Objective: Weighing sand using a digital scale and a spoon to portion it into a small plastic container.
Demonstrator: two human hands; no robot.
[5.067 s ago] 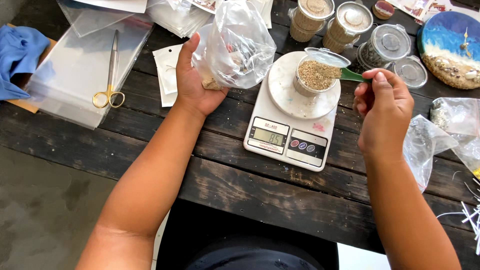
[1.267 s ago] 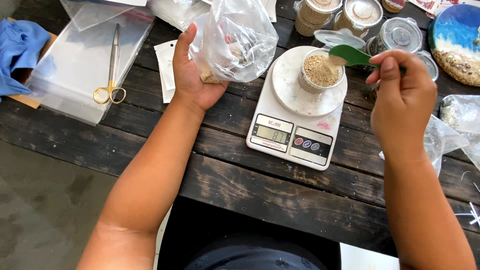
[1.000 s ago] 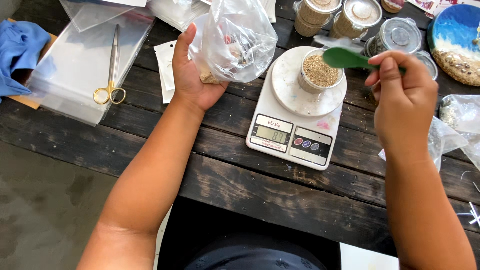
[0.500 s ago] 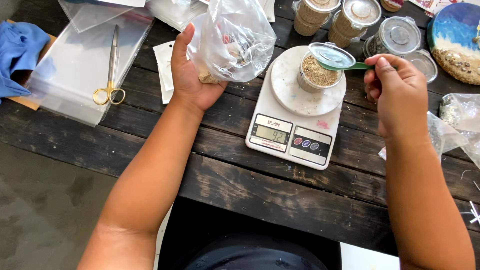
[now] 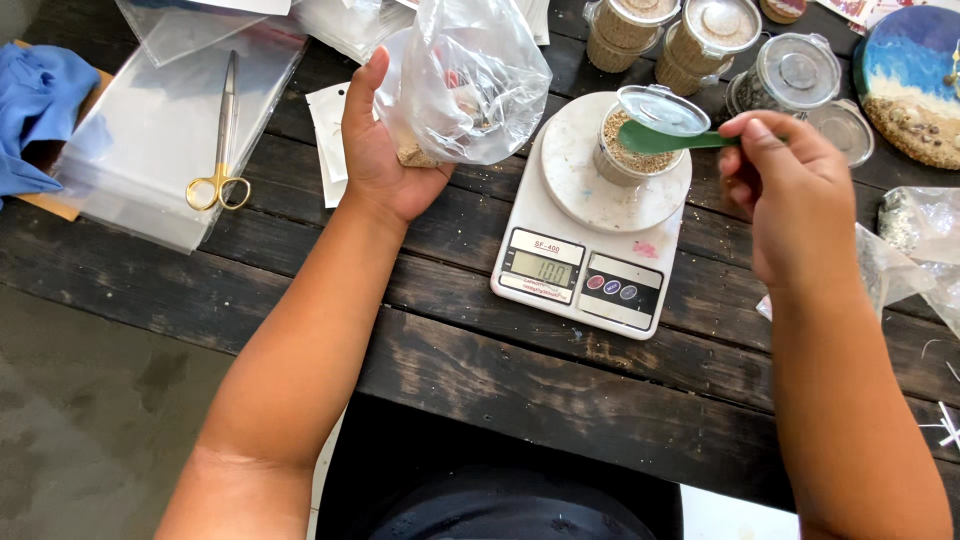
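1 dark wooden surface [image 5: 300,300] carries 1 white kitchen scale [image 5: 590,225]. 1 small clear jar [image 5: 630,150] of sandy grains stands on the scale platform. Left hand [image 5: 385,150] grip is closed around 1 clear plastic bag [image 5: 465,80]. Right hand [image 5: 790,200] grip pinches 1 green spoon [image 5: 665,140] over the jar. 1 pair of gold-handled scissors [image 5: 222,150] lies at left.

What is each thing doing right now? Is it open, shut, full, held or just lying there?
Plastic bag: open, held up by left hand.
Green spoon: held by right hand, over the jar.
Small jar: open, nearly full of grains, standing on the scale.
Scale: switched on, display lit.
Scissors: closed, lying on clear bags.
Three jars behind: lids on.
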